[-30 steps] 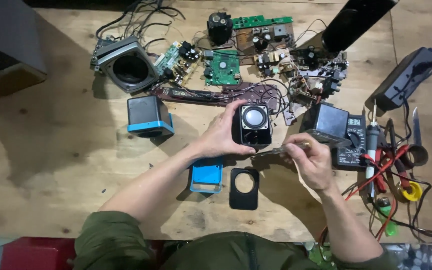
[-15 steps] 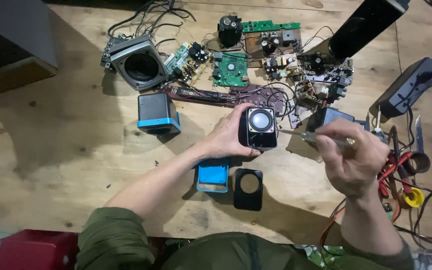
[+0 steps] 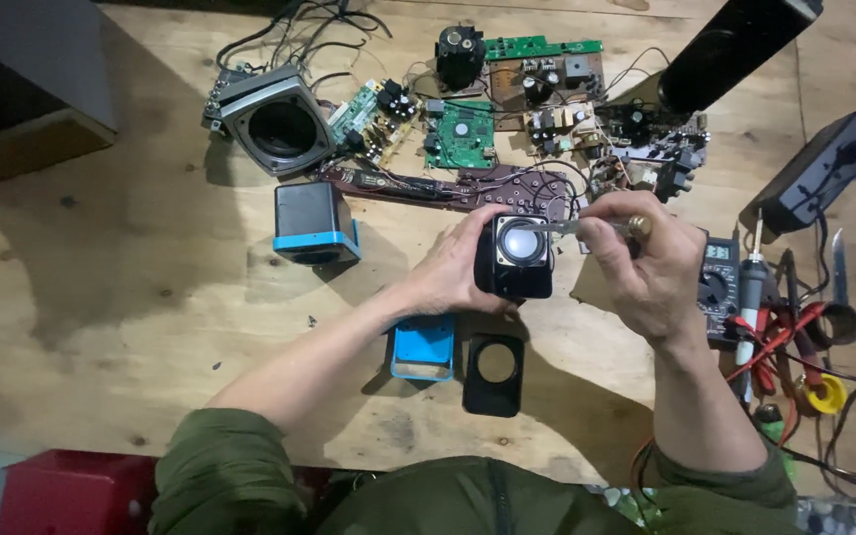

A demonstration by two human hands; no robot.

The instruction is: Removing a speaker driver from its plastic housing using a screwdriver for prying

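The left hand (image 3: 453,269) covers the near left side of the small black speaker (image 3: 515,258), so its grip there cannot be made out. The right hand (image 3: 651,263) wraps most of a thin tool (image 3: 572,227); only the shaft and a brass-coloured end show, and whether the tip touches the speaker is too fine to tell. The multimeter (image 3: 717,282) is half hidden behind that hand. A tall black speaker (image 3: 730,50) is cut off by the top edge, a grey box (image 3: 32,59) by the left edge. The parts on the circuit boards (image 3: 547,109) are too small to tell apart.
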